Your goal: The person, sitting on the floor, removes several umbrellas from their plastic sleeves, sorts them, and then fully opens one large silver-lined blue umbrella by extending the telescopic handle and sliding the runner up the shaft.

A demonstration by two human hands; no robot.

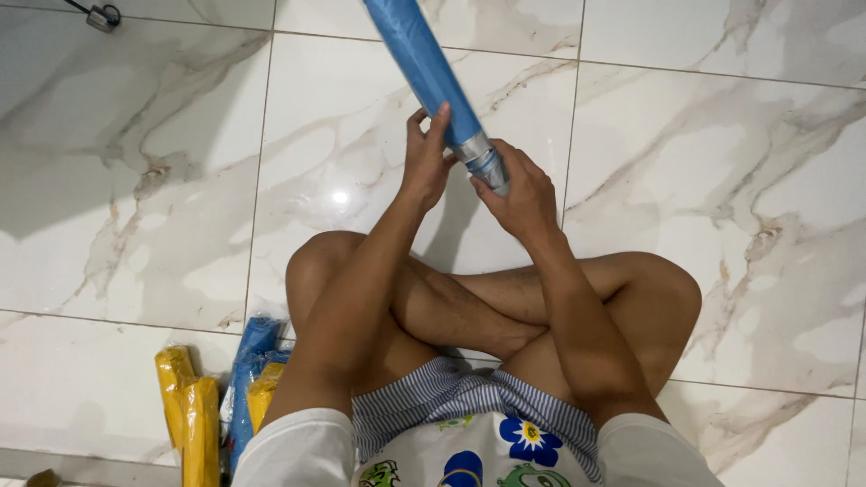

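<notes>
I sit cross-legged on a marble tile floor and hold a folded blue umbrella (424, 68) that slants up and away to the top edge. My left hand (427, 160) grips the blue fabric just above its silvery lower end. My right hand (516, 194) is closed around that lower end, near the handle, which my fingers hide.
Several wrapped folded umbrellas lie on the floor by my left thigh: yellow ones (189, 415) and a blue one (248, 379). A small dark object with a cord (101, 16) lies at the far top left. White marble tiles (722, 180) spread all around.
</notes>
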